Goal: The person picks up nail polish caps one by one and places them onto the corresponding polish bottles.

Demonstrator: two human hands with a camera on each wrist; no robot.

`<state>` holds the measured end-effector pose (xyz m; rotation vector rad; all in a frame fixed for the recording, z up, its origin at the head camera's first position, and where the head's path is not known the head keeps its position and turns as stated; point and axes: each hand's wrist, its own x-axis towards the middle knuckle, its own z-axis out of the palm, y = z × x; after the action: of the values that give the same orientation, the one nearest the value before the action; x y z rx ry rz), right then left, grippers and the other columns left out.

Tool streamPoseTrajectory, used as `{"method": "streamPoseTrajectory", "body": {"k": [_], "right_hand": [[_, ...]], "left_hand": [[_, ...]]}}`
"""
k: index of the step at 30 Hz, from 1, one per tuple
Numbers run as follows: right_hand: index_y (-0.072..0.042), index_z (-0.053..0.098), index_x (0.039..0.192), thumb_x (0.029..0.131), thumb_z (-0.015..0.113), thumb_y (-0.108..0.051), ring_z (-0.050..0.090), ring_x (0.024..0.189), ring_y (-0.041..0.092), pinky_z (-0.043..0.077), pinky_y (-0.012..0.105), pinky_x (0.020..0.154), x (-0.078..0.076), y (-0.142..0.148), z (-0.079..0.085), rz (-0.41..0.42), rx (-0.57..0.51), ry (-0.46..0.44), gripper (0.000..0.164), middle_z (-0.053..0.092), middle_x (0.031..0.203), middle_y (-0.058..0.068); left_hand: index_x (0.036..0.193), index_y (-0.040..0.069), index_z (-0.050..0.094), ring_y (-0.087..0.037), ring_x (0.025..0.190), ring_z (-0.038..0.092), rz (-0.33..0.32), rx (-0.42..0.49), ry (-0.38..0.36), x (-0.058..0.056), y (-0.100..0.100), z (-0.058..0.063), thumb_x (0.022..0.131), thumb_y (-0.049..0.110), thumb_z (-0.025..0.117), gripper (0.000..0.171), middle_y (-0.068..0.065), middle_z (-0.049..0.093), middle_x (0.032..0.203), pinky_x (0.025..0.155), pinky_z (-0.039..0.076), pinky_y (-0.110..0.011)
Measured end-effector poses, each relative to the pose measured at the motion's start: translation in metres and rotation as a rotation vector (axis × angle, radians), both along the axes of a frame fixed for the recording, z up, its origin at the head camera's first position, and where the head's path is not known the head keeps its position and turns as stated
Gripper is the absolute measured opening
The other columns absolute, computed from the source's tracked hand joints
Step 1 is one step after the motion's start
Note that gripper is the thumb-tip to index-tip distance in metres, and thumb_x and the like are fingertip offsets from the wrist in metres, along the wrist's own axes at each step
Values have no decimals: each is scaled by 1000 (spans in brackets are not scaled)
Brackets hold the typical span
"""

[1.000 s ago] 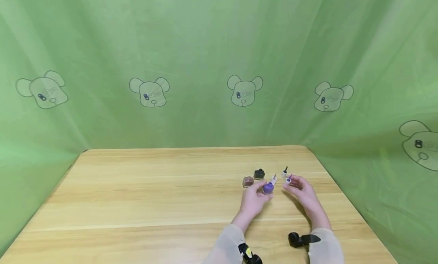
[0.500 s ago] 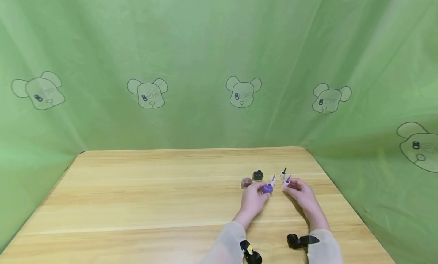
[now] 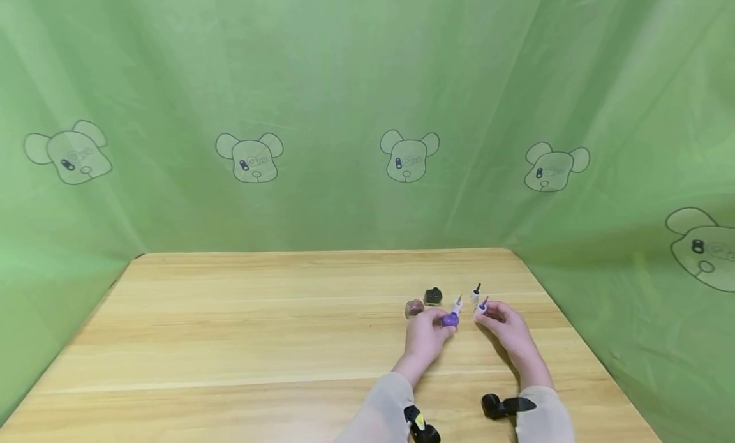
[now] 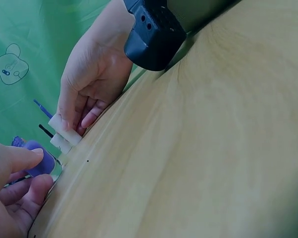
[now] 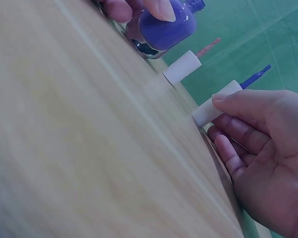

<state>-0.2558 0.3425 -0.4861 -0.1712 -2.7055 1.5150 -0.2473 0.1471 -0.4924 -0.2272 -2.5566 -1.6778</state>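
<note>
My left hand (image 3: 423, 337) pinches an uncapped bottle of purple nail polish (image 5: 166, 27) between thumb and fingers, low over the table. With thumb and fingers my right hand (image 3: 513, 331) grips a white nail polish cap (image 5: 216, 105); it stands on the table with its purple brush pointing up. Between the hands, a second white cap (image 5: 182, 68) stands upright with a pinkish glittery brush. A third white cap (image 3: 475, 297), its brush black, is just behind the right hand's one. Open bottles of black polish (image 3: 433, 295) and pinkish polish (image 3: 414, 308) stand beyond the left hand.
The wooden table (image 3: 230, 341) reaches to a green curtain (image 3: 321, 194) printed with bear heads at the back and sides. Black wrist cameras (image 3: 422, 425) are strapped over the pale sleeves (image 3: 542, 414).
The left hand has tilted and lowered the purple bottle slightly. The right hand keeps its hold on the cap and has barely moved. The head view has shifted a little.
</note>
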Motion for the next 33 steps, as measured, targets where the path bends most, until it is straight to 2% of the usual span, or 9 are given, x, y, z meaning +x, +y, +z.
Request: {"method": "streamPoseTrajectory", "body": {"k": [3, 10, 15, 21, 24, 28, 31, 33], "right_hand": [[5, 50, 130, 94, 66, -24, 50, 91, -11, 40, 4, 84, -1, 0, 0, 0, -12, 10, 49, 58, 129, 22], [2, 51, 131, 92, 68, -31, 52, 92, -11, 40, 7, 86, -2, 4, -1, 17, -23, 13, 54, 63, 124, 14], [2, 52, 130, 90, 69, -31, 55, 93, -9, 41, 8, 86, 1, 8, 2, 34, -43, 8, 54, 66, 115, 2], [3, 52, 128, 90, 70, -28, 57, 94, -5, 42, 8, 87, 7, 14, 8, 79, -96, -11, 52, 64, 106, -12], [6, 50, 127, 89, 71, -21, 61, 97, 1, 48, 12, 89, 11, 18, 10, 122, -207, -26, 51, 65, 106, -8], [7, 48, 126, 87, 72, -14, 62, 101, 10, 53, 24, 95, 16, 22, 14, 165, -367, -69, 51, 64, 111, 0], [6, 49, 125, 86, 72, -14, 61, 102, 11, 53, 27, 96, 20, 24, 22, 182, -368, -74, 50, 62, 110, -1], [6, 51, 123, 87, 72, -16, 60, 100, 9, 53, 25, 94, 21, 24, 27, 199, -296, -42, 48, 62, 108, -3]], "left_hand": [[98, 16, 73, -9, 86, 68, -4, -1, 2, 1, -1, 2, 77, 18, 81, 23, 1, 75, 98, 79, 54, -22], [102, 15, 73, -10, 92, 69, -47, 24, 12, 4, -6, 5, 77, 17, 80, 26, 0, 75, 102, 84, 55, -22], [104, 16, 73, -8, 92, 68, -65, 26, -3, 8, -11, 9, 78, 20, 80, 28, 1, 75, 104, 85, 52, -20], [107, 16, 72, 1, 73, 61, -93, 59, -6, 13, -21, 16, 79, 21, 79, 29, 1, 75, 104, 64, 50, -15], [108, 16, 72, 2, 64, 56, -120, 98, -21, 16, -28, 20, 80, 20, 78, 29, 1, 73, 104, 55, 50, -15], [109, 18, 72, 2, 63, 53, -141, 101, -16, 19, -38, 25, 81, 20, 77, 29, 1, 72, 102, 53, 49, -16], [110, 20, 72, 1, 63, 53, -148, 89, -14, 22, -48, 29, 82, 21, 77, 29, 1, 72, 102, 53, 49, -16], [111, 20, 72, 1, 65, 53, -150, 80, -2, 23, -55, 31, 82, 22, 76, 30, 0, 71, 104, 54, 49, -16]]}}
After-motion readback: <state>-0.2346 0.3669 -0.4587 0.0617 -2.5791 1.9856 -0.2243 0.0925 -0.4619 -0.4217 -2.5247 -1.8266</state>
